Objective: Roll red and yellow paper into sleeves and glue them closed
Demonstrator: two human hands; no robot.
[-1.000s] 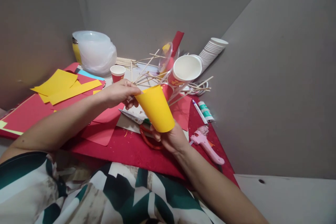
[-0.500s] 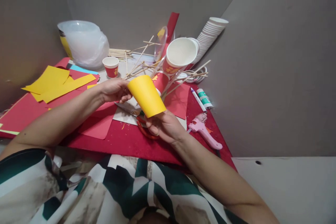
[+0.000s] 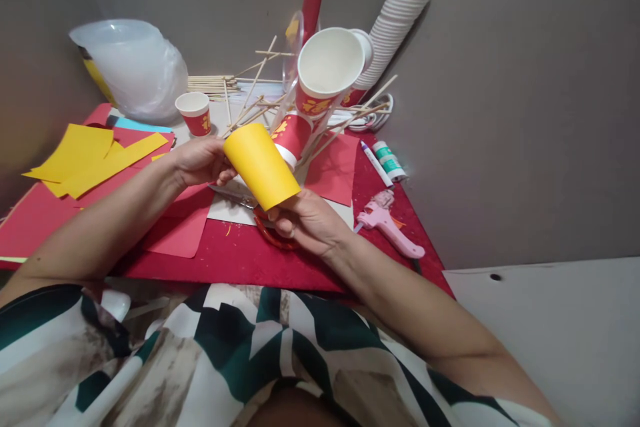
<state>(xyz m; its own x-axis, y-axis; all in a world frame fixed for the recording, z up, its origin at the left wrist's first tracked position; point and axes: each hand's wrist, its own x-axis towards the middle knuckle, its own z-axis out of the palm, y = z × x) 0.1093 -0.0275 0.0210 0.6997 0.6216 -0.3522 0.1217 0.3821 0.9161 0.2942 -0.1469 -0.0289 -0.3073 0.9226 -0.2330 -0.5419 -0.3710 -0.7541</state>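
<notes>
A yellow paper-covered cup (image 3: 261,165) lies tilted in the air between my two hands, above the red table cover (image 3: 240,267). My left hand (image 3: 200,160) pinches its far rim end with closed fingers. My right hand (image 3: 305,223) grips the near end from below, fingers curled. Under the cup, scissors with red handles (image 3: 267,230) lie on the table, partly hidden by my right hand.
Red-and-white paper cups (image 3: 320,80) and wooden sticks (image 3: 250,107) stand behind the yellow cup. A tall cup stack (image 3: 395,20) leans on the right wall. A pink glue gun (image 3: 387,230), glue tubes (image 3: 387,160), yellow sheets (image 3: 90,157), a small cup (image 3: 194,113) and a plastic bag (image 3: 135,67) lie around.
Both hands and the yellow cup have shifted left and a little up in view. The view has tipped downward, so the table things sit higher in the picture.
</notes>
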